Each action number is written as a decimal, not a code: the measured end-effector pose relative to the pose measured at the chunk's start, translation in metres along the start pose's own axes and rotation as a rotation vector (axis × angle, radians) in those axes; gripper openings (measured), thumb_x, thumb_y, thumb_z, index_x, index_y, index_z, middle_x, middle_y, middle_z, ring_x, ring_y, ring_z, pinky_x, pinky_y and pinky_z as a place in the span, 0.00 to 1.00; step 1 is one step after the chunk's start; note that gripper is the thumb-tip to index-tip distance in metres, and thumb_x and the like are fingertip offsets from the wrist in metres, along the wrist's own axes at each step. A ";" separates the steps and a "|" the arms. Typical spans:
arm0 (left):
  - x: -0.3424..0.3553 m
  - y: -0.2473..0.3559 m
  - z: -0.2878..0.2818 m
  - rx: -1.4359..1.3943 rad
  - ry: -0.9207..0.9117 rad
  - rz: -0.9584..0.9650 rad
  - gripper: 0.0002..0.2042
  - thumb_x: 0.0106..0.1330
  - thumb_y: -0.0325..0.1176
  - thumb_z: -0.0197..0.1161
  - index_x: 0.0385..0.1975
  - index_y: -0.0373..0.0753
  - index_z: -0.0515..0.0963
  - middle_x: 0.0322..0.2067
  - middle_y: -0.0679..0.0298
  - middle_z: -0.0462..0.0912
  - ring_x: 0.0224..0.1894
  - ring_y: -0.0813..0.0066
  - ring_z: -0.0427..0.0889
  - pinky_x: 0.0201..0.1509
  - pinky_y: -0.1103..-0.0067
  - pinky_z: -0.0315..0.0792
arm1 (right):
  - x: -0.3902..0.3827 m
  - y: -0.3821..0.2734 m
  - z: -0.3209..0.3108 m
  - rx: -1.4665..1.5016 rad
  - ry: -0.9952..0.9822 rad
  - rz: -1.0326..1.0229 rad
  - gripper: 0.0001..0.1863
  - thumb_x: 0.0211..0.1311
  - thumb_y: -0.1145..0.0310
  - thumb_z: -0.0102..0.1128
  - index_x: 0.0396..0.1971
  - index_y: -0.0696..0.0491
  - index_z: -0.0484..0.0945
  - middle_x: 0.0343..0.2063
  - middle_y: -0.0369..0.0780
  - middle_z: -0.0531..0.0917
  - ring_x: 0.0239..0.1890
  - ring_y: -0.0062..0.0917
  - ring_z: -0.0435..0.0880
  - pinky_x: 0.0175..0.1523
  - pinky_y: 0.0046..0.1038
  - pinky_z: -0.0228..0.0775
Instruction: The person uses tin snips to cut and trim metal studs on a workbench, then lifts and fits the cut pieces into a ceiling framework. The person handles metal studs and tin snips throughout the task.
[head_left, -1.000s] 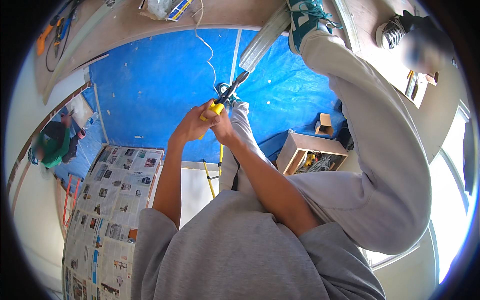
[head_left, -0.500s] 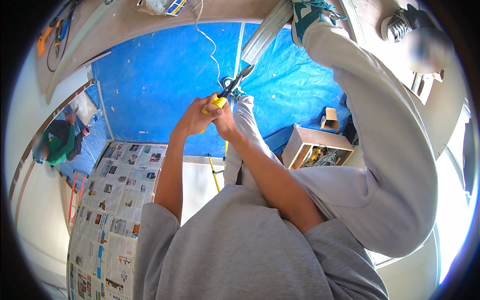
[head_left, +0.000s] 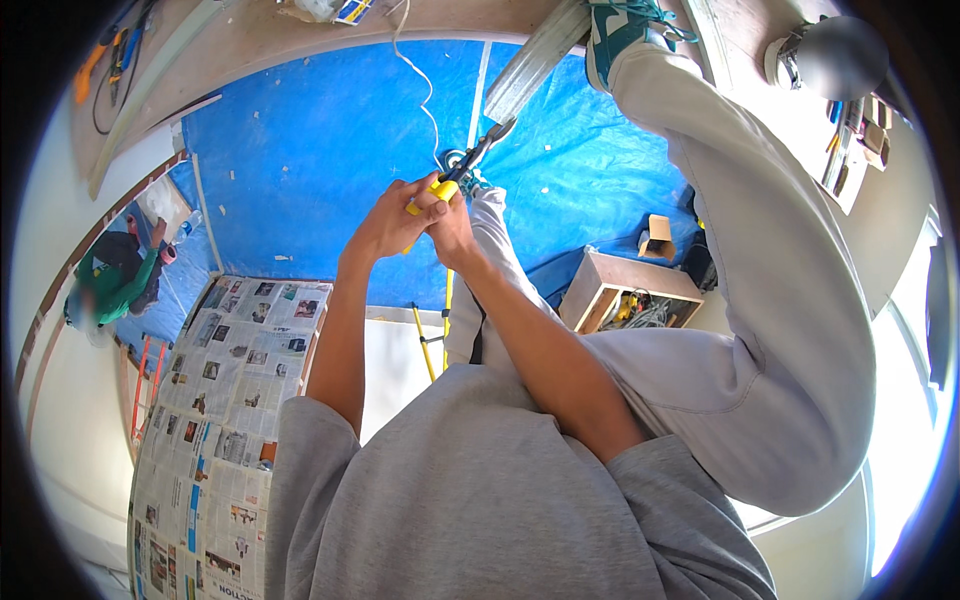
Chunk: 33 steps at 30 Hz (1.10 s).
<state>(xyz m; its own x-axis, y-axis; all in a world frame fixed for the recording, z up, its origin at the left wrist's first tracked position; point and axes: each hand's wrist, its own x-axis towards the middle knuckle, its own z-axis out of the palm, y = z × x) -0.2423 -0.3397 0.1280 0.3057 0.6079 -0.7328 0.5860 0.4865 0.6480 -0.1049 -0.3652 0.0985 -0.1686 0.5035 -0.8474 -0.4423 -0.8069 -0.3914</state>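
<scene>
Both of my hands grip the yellow handles of tin snips (head_left: 487,143) in front of my body. My left hand (head_left: 386,222) is closed around one handle, and my right hand (head_left: 450,222) wraps the other beside it. The dark blades point up and to the right. Their tips overlap the near end of a grey metal channel (head_left: 538,68); whether they bite into it I cannot tell. My raised right foot, in a green and white shoe (head_left: 612,48), rests at the channel's right side.
Blue sheeting (head_left: 310,150) covers the floor below. A wooden box of cables and tools (head_left: 640,300) stands right of my legs. Newspaper-covered board (head_left: 240,400) lies left. Tools (head_left: 110,65) lie on the planking. A person in green (head_left: 115,285) is at far left, another at upper right.
The snips' tips have shifted slightly right and up against the channel's end. My hands stay closed on the handles. The person at upper right has moved a little.
</scene>
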 end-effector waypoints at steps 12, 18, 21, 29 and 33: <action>0.001 0.005 -0.008 0.009 -0.032 -0.021 0.41 0.67 0.69 0.57 0.73 0.47 0.68 0.54 0.48 0.76 0.58 0.54 0.76 0.64 0.65 0.70 | 0.005 0.002 0.004 -0.027 0.034 -0.043 0.17 0.58 0.61 0.65 0.42 0.50 0.71 0.32 0.33 0.75 0.33 0.18 0.74 0.34 0.25 0.69; 0.002 0.003 -0.009 0.004 -0.025 -0.059 0.40 0.67 0.68 0.58 0.73 0.48 0.68 0.56 0.48 0.75 0.59 0.54 0.76 0.65 0.65 0.69 | 0.005 -0.001 0.004 -0.050 0.028 0.002 0.23 0.56 0.60 0.66 0.46 0.56 0.70 0.35 0.38 0.78 0.37 0.23 0.78 0.42 0.28 0.73; 0.002 0.003 -0.009 -0.036 -0.031 -0.064 0.40 0.67 0.68 0.60 0.73 0.48 0.69 0.56 0.48 0.75 0.60 0.54 0.76 0.65 0.66 0.69 | 0.006 0.000 0.004 -0.050 0.036 0.013 0.24 0.56 0.59 0.67 0.46 0.56 0.70 0.35 0.37 0.78 0.37 0.23 0.78 0.41 0.28 0.73; 0.006 -0.002 -0.016 0.032 -0.064 -0.103 0.39 0.65 0.69 0.61 0.70 0.48 0.73 0.55 0.51 0.76 0.51 0.60 0.79 0.56 0.67 0.74 | 0.003 0.000 0.011 0.067 0.042 0.024 0.21 0.59 0.62 0.67 0.46 0.54 0.70 0.35 0.37 0.77 0.37 0.23 0.78 0.40 0.28 0.74; 0.005 0.001 -0.017 0.008 -0.030 -0.045 0.40 0.65 0.70 0.61 0.69 0.48 0.73 0.53 0.52 0.77 0.49 0.61 0.79 0.54 0.68 0.74 | 0.002 -0.002 0.014 0.096 0.032 0.020 0.20 0.59 0.63 0.67 0.46 0.53 0.70 0.35 0.36 0.77 0.37 0.23 0.78 0.40 0.29 0.74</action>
<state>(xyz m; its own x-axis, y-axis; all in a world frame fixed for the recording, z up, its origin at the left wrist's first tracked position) -0.2531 -0.3252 0.1290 0.3011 0.5664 -0.7671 0.6054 0.5080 0.6127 -0.1167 -0.3585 0.1025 -0.1505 0.4757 -0.8666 -0.5217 -0.7828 -0.3391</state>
